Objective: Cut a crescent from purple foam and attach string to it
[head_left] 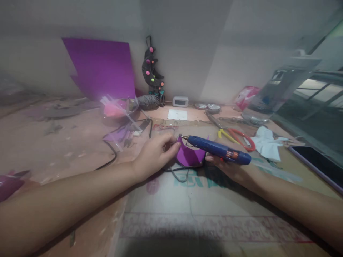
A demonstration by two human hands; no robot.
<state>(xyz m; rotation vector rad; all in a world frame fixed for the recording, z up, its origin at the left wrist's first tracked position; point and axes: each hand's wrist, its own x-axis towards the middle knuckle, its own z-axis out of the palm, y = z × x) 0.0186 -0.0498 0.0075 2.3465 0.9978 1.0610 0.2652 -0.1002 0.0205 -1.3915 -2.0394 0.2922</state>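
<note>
Purple crescent [190, 157] is pinched at its left tip by left hand [155, 152]; glue gun [214, 145], gripped by right hand [230, 169], is pointed leftward there.

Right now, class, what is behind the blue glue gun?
Behind the glue gun, parts of the right hand and the curved purple piece show; whatever the gun covers cannot be seen.

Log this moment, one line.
left hand: holds purple crescent | right hand: holds blue glue gun, nozzle near crescent's left tip | right side: scissors, phone
</note>
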